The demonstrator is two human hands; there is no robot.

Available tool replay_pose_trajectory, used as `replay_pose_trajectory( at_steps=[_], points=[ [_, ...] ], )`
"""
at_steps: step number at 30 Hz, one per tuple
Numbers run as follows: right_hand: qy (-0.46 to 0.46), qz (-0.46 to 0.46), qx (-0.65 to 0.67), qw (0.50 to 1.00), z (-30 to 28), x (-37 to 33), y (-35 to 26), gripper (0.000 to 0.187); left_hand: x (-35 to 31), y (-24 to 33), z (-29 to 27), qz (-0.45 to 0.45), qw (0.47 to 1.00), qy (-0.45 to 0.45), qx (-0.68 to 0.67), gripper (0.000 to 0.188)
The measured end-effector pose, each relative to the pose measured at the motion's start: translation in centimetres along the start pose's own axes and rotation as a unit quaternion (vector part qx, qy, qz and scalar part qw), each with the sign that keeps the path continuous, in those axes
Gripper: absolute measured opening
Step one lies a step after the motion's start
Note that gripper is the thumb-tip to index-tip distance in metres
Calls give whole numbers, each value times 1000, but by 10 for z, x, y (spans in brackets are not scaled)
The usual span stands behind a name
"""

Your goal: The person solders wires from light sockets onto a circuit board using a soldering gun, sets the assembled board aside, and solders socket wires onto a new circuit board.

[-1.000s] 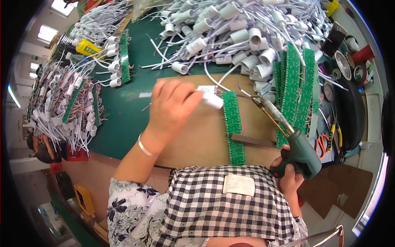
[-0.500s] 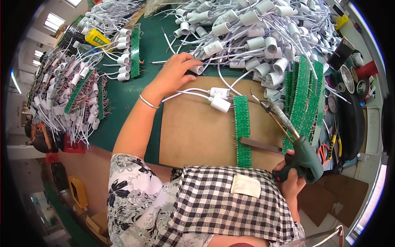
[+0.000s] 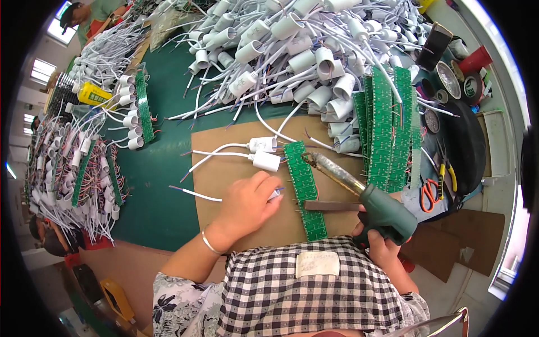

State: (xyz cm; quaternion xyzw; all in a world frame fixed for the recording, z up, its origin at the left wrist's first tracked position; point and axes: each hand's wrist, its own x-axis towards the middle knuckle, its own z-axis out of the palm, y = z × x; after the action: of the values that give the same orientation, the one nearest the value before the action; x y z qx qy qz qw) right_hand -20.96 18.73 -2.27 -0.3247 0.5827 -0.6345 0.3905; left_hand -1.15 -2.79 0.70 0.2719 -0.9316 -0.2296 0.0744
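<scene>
My left hand (image 3: 247,203) is closed around a white lamp socket, mostly hidden by the fingers; its white cable (image 3: 196,195) sticks out to the left, low over the brown work board (image 3: 216,163). Just beyond, two white lamp sockets (image 3: 266,162) lie with their inner ends against a green circuit board strip (image 3: 302,180). My right hand (image 3: 383,247) grips the handle of a dark green soldering gun (image 3: 387,214). Its metal barrel points up and left, with the tip near the strip's upper end. A flat brown bar (image 3: 336,206) lies across the strip.
A big heap of white lamp sockets (image 3: 292,48) with cables fills the far side. Several green board strips (image 3: 384,129) stand at the right, near orange-handled scissors (image 3: 429,194) and yellow-handled pliers (image 3: 447,177). Finished-looking bundles (image 3: 84,168) and a yellow bottle (image 3: 92,94) are at the left.
My left hand has come back from the heap toward me, bringing a lamp socket over the work board. My right hand still holds the soldering gun. The whole view has shifted.
</scene>
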Motion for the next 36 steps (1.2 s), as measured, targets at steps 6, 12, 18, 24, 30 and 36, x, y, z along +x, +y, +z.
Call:
replay_pose_trajectory(
  at_steps=[6,12,18,24,30,36],
  points=[
    [-5,24,7,1000,-2,-3,3,52,23,-4,5,77,988,124,46,15],
    [1,39,8,999,-1,-4,2,50,31,0,14,32,979,164,116,11],
    [-26,67,-19,997,-5,-8,5,45,36,7,14,-2,986,142,87,9],
    [-87,5,-168,982,-11,-8,8,39,39,6,16,-4,985,151,88,12],
    [-18,87,-122,989,1,-5,1,28,39,5,15,-7,985,148,86,13],
    [-24,83,-141,986,0,-6,5,28,39,5,16,-11,986,148,76,13]
  ],
)
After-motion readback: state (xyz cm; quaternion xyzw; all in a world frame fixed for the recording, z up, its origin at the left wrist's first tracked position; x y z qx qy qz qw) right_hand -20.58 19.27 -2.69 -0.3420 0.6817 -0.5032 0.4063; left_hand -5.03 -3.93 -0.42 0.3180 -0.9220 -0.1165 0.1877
